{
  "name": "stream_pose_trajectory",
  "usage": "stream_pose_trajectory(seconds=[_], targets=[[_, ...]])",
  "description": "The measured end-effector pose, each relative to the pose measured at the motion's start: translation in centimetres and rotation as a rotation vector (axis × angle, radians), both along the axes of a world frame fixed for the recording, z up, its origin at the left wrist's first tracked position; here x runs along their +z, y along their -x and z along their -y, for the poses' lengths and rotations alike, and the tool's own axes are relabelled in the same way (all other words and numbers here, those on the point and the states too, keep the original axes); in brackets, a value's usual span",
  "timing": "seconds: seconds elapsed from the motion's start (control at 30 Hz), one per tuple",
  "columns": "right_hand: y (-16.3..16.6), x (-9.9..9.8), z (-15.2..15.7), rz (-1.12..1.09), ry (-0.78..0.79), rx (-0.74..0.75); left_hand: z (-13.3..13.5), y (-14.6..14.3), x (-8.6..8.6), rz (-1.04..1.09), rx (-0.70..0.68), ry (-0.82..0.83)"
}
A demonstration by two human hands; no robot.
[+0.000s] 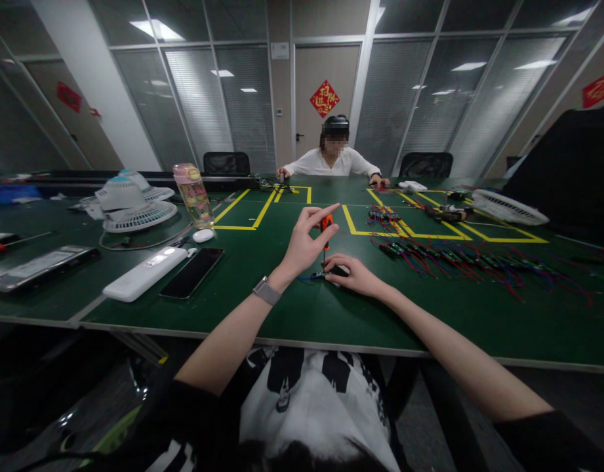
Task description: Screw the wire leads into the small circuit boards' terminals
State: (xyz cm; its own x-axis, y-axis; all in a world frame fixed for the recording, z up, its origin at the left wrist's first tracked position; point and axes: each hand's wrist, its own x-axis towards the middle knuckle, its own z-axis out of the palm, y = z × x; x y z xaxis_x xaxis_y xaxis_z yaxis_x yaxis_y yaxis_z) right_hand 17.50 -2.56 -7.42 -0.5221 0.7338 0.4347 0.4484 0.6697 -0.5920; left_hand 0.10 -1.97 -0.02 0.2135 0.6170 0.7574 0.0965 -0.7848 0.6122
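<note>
My left hand (pixel 304 244) is closed around the orange handle of a small screwdriver (pixel 326 229), held upright with its tip down on a small black part (pixel 337 271) with blue wires. My right hand (pixel 357 275) lies on the green table (pixel 282 308), fingers pinching and steadying that black part. A grey watch sits on my left wrist.
Left of my hands lie a black phone (pixel 191 273), a white power bank (pixel 144 274), a white mouse (pixel 202 235), a pink bottle (pixel 194 195) and white fans (pixel 134 206). A row of red-wired modules (pixel 454 259) spreads at the right. Another person (pixel 334 157) sits opposite.
</note>
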Motion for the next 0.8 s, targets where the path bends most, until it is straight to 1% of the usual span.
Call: stream_pose_trajectory(seconds=[0.1, 0.13, 0.17, 0.27, 0.3, 0.33, 0.37, 0.47, 0.5, 0.53, 0.63, 0.7, 0.73, 0.8], targets=[[-0.05, -0.03, -0.05, 0.01, -0.003, 0.003, -0.07, -0.03, 0.05, 0.015, -0.17, 0.105], [-0.05, -0.02, -0.05, 0.015, -0.004, 0.005, -0.08, -0.05, 0.04, 0.022, -0.185, 0.119], [-0.04, -0.02, -0.05, 0.019, -0.005, 0.006, -0.09, -0.05, 0.02, 0.029, -0.165, 0.114], [0.01, 0.0, 0.0, 0.019, 0.0, 0.0, -0.19, 0.02, -0.06, 0.015, 0.01, 0.023], [0.03, 0.0, 0.02, 0.016, 0.002, -0.004, -0.25, 0.07, -0.06, 0.004, 0.048, 0.0], [0.05, -0.01, 0.04, 0.013, 0.004, -0.006, -0.33, 0.13, -0.03, -0.003, 0.054, -0.007], [0.07, -0.02, 0.05, 0.01, 0.006, -0.004, -0.4, 0.19, 0.01, -0.005, 0.029, 0.004], [0.1, -0.06, 0.07, 0.006, 0.006, 0.001, -0.54, 0.3, 0.15, 0.016, -0.143, 0.118], [0.1, -0.06, 0.07, 0.006, 0.005, 0.003, -0.54, 0.31, 0.16, 0.022, -0.178, 0.149], [0.1, -0.06, 0.06, 0.007, 0.004, 0.006, -0.53, 0.3, 0.14, 0.029, -0.182, 0.16], [0.06, -0.01, 0.05, 0.012, -0.003, 0.015, -0.51, 0.28, 0.03, 0.024, -0.069, 0.097], [0.03, 0.02, 0.04, 0.016, -0.007, 0.021, -0.53, 0.32, 0.04, -0.015, -0.033, 0.076], [0.02, 0.03, 0.03, 0.017, -0.008, 0.024, -0.56, 0.34, 0.09, -0.031, -0.051, 0.088], [0.01, 0.04, 0.02, 0.019, -0.007, 0.029, -0.56, 0.39, 0.23, -0.039, -0.143, 0.139]])
